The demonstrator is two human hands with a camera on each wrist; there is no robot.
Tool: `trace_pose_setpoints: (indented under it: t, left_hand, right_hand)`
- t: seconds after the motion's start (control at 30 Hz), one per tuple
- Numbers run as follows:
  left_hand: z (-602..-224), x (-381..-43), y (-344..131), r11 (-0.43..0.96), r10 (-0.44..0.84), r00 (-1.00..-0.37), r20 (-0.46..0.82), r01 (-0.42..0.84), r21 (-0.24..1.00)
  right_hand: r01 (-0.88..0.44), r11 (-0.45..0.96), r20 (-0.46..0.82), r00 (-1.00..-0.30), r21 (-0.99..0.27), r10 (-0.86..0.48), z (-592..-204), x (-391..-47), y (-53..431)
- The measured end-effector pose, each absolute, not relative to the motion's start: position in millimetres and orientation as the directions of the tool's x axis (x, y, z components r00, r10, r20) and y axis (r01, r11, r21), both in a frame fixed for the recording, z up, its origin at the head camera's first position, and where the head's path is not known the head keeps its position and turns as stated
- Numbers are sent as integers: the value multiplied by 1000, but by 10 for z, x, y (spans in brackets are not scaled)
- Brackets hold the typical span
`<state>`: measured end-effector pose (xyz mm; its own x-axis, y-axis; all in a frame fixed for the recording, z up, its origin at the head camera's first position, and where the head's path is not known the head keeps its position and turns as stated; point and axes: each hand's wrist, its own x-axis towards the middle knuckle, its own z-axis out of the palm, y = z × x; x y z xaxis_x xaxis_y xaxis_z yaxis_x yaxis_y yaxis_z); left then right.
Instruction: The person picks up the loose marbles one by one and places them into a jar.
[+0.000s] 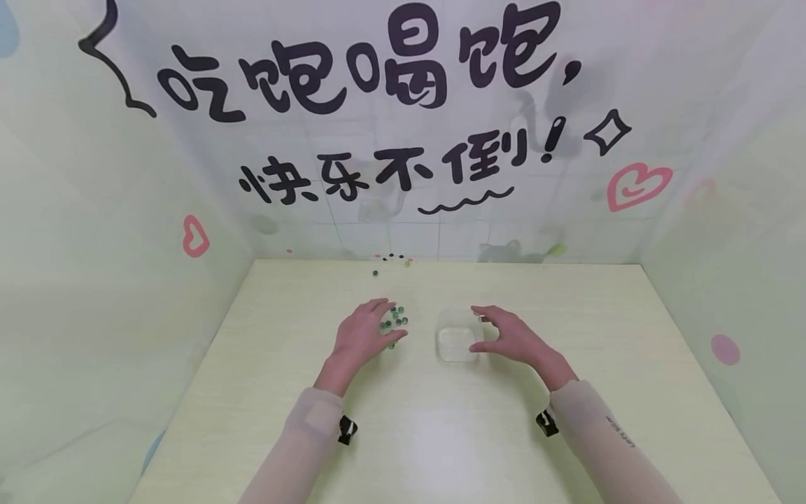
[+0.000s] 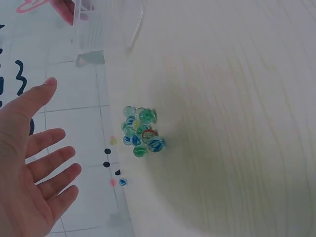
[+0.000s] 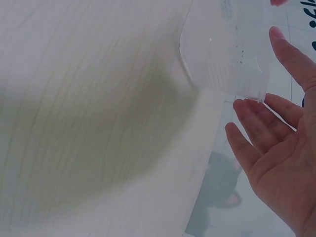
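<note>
Several glass marbles (image 1: 399,323), mostly green and blue, lie in a loose cluster on the table. My left hand (image 1: 362,332) is beside them on the left, thumb and fingers spread apart. In the left wrist view that hand (image 2: 24,177) has an empty palm, and the marbles (image 2: 147,116) are grouped together. To the right of the cluster stands a clear plastic container (image 1: 457,344) with an open top. My right hand (image 1: 513,339) is at its right side with fingers loosely bent; in the right wrist view the fingertips overlap the container's edge (image 3: 222,54), and contact is unclear.
A single marble (image 1: 375,274) lies apart, farther back near the wall. The pale wood-grain table (image 1: 434,434) ends at a white printed back sheet (image 1: 441,241) with dark lettering. Pale side sheets (image 1: 730,280) enclose it left and right.
</note>
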<state>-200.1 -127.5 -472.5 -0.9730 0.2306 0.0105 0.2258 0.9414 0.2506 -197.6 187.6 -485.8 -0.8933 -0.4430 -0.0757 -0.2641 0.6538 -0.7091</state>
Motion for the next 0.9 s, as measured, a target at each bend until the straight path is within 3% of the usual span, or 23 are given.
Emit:
trace_pose_setpoints:
  t: [0.2, 0.5, 0.9]
  left_hand:
    - [-4770, -1950, -1332, 940, 191, -981, -15, 179, 291]
    - [-4939, -1864, -1438, 870, 103, -994, -36, 72, 487]
    - [-5165, -1806, -1527, 734, 17, -1000, 10, 19, 679]
  right_hand:
    - [-286, 648, -49, -893, -705, -448, -4884, -2011, 1894]
    - [-290, 641, -47, -890, -711, -454, -4926, -2058, 1900]
    - [-292, 652, -54, -889, -700, -455, -4911, -2063, 1878]
